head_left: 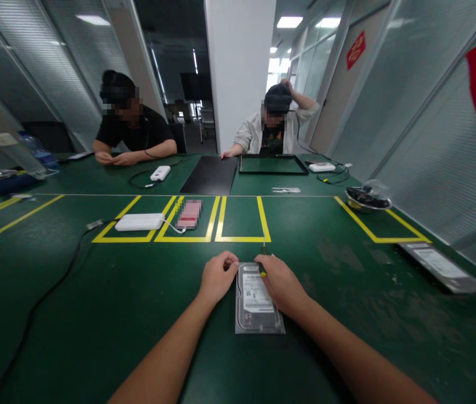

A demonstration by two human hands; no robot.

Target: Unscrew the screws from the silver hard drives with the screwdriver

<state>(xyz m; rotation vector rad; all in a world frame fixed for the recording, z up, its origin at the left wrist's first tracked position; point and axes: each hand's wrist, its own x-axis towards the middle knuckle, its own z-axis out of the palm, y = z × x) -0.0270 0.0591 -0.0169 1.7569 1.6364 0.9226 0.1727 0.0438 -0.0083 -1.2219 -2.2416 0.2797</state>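
A silver hard drive point(255, 314) with a white label lies flat on the green table point(137, 303) in front of me. My left hand point(219, 278) is at its upper left corner, thumb and fingertips pressed together; whatever may be between them is too small to tell. Over the drive's upper right side, my right hand point(282, 280) is closed around a screwdriver point(263, 251) with a dark and yellow handle. Its thin shaft points away from me, off the drive.
Ahead are a white power bank point(140, 222), a pink phone point(189, 214), a black panel point(210, 175) and a black frame point(273, 171). A metal bowl point(367, 203) and another drive point(442, 266) are right. Two people sit opposite. A black cable point(31, 314) crosses the left.
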